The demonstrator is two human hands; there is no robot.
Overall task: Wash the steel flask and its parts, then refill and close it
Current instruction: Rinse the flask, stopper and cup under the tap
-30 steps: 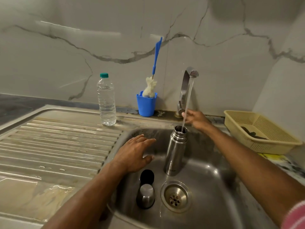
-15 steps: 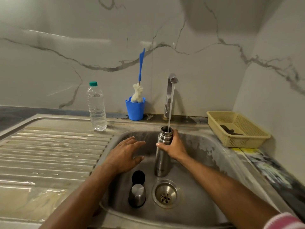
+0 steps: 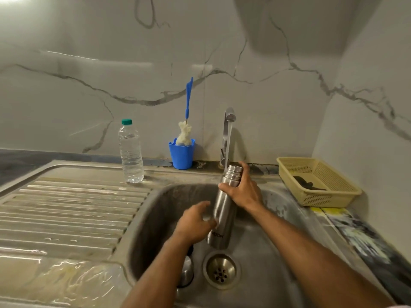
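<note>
In half a second we had lifted the flask (image 3: 223,210) off the sink (image 3: 155,210) floor, right hand (image 3: 243,192) gripping its neck under the tap (image 3: 229,121), left hand (image 3: 193,223) seemingly open beside its body, so rinsing was underway.

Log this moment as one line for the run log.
phase: filling under tap | flask: open, tilted, in sink | right hand: grips neck | left hand: open beside body | cap: sink floor

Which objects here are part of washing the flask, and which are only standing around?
In use: steel flask, right hand, left hand, tap, flask cap in the sink.

Standing around: plastic water bottle, blue cup with brush, yellow basket.
</note>
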